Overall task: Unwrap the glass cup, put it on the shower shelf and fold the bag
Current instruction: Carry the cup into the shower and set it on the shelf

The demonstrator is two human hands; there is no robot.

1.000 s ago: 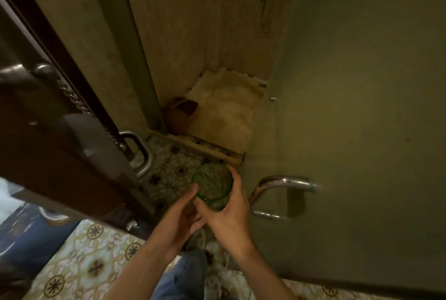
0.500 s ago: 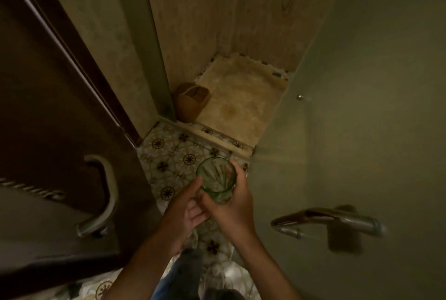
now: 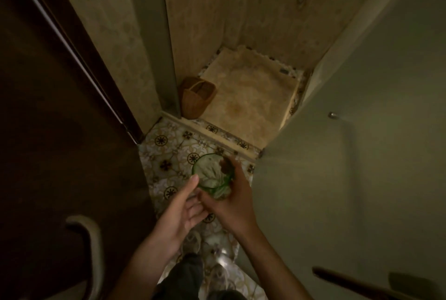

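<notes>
With the right hand (image 3: 231, 205) gripping the green glass cup (image 3: 212, 176) and the left hand (image 3: 178, 213) open beside it, carry it upright.

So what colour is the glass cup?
Green, see-through glass cup, gripped by the right hand; head view.

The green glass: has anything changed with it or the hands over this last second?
The view has swung toward the shower stall; the wicker basket now sits nearer the picture's centre. The right hand keeps its grip on the green glass, and the left hand still touches its rim with the thumb.
</notes>
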